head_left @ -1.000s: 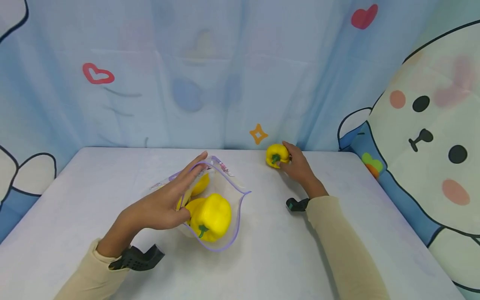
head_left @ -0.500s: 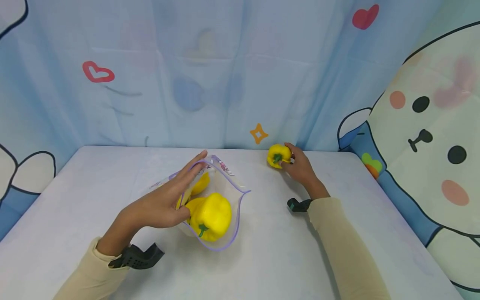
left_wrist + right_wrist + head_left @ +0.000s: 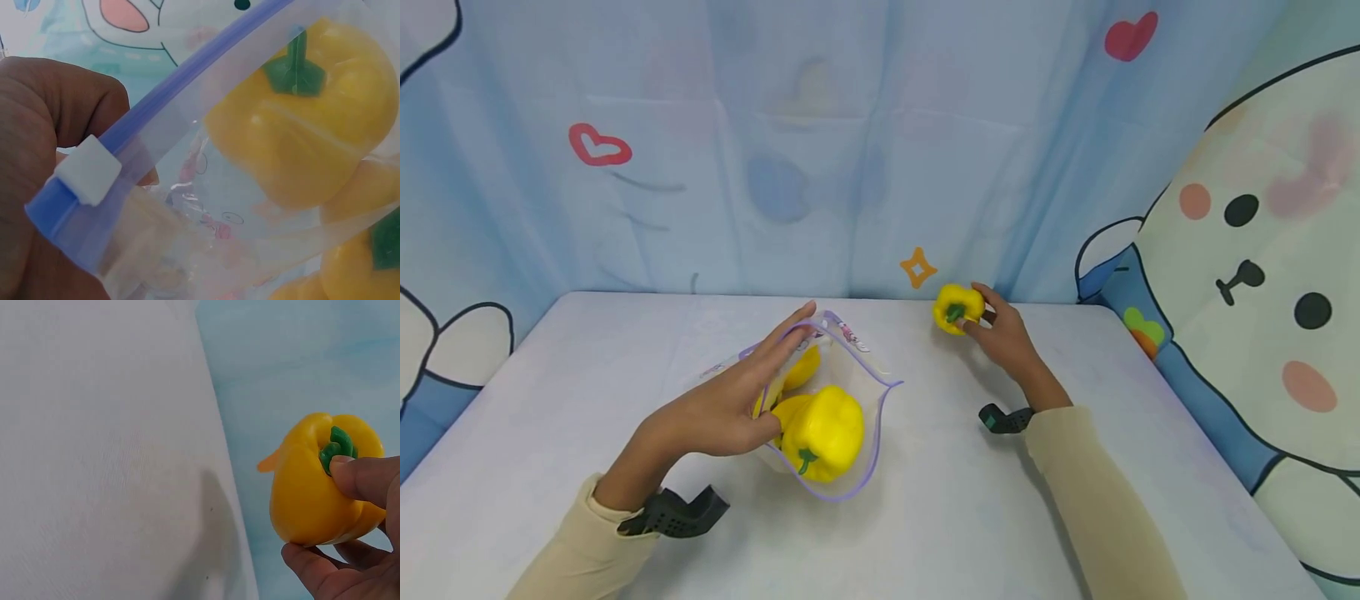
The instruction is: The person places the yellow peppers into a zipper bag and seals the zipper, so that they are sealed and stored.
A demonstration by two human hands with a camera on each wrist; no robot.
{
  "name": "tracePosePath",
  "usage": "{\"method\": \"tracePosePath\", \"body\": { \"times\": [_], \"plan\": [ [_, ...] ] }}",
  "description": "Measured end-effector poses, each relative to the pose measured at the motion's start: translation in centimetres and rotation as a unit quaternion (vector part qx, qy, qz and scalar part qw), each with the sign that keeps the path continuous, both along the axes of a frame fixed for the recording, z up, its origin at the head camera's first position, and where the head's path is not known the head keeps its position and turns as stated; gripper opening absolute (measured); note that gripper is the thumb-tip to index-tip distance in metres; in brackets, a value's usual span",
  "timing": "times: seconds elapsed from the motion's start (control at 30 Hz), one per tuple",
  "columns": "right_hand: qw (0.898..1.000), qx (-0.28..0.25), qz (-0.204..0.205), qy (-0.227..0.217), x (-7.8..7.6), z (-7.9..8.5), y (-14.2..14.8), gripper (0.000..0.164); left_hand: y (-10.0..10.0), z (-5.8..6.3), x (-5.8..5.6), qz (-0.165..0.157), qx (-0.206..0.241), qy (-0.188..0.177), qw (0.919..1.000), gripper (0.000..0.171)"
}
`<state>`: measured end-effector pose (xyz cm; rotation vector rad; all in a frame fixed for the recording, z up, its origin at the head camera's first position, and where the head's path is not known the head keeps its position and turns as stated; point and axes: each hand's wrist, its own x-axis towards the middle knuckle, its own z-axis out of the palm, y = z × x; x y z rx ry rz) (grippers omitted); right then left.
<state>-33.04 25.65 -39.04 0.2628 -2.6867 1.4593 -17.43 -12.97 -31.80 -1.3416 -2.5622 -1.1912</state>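
My left hand (image 3: pixel 726 408) grips the left side of a clear zip bag (image 3: pixel 861 362) with a purple rim, its mouth spread wide towards me. Inside it lie several yellow things; the front one is a yellow bell pepper (image 3: pixel 831 429) with a green stem. In the left wrist view, a white slider (image 3: pixel 89 170) sits on the purple zip strip (image 3: pixel 187 74) beside the bent thumb. At the far edge, my right hand (image 3: pixel 1007 337) holds another yellow bell pepper (image 3: pixel 957 307), thumb by its green stem (image 3: pixel 336 450) and fingertips beneath.
A white-covered table (image 3: pixel 925 500) lies under both hands. Behind it hangs a light blue printed curtain (image 3: pixel 820 150), close to the right hand's pepper. A large cartoon animal print (image 3: pixel 1240 333) covers the cloth at the right.
The right hand's pepper has risen slightly, and its wrist and sleeve have shifted a little right. My left hand and the bag stay almost still.
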Motion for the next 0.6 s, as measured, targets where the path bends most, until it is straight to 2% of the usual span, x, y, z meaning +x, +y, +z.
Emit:
{"method": "tracePosePath", "body": {
  "times": [0.37,0.6],
  "plan": [
    [0.998,-0.028,0.050,0.042,3.0,2.3,-2.1,0.069,0.0,-0.2,-0.1,-0.005,-0.002,0.012,0.9999,0.095],
    [0.994,-0.052,0.086,0.053,4.9,3.9,-3.5,0.069,0.0,-0.2,-0.1,-0.001,-0.007,0.009,0.9999,0.094]
  ]
}}
